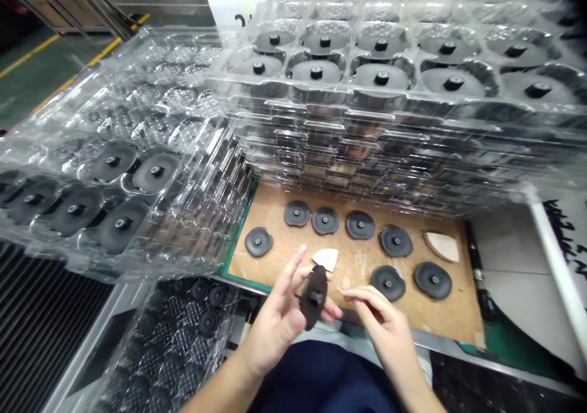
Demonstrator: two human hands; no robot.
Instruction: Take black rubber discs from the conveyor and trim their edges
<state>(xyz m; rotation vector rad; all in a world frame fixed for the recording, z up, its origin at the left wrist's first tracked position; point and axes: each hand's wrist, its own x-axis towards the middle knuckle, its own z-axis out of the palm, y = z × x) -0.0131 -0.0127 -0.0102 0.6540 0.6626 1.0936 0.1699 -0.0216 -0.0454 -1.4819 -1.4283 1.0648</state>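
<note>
In my left hand (275,321) is a dark rounded disc (314,297) with a short stub at its centre, tilted nearly on edge and gripped between thumb and fingers. My right hand (378,315) is just to its right, apart from it, with thumb and fingertips pinched together; whatever is in the pinch is too small to make out. Behind the held disc, a white wedge-shaped piece (326,258) lies on the brown board (279,269). Several similar discs rest stub-up on the board, among them one disc (389,283) close beyond my right hand.
A tall stack of clear plastic trays (367,138) holding discs stands behind the board. Another tray stack (183,175), partly filled, is on the left. A lower tray (183,333) with dark round parts sits at lower left. A pale wedge (443,246) lies at the board's right.
</note>
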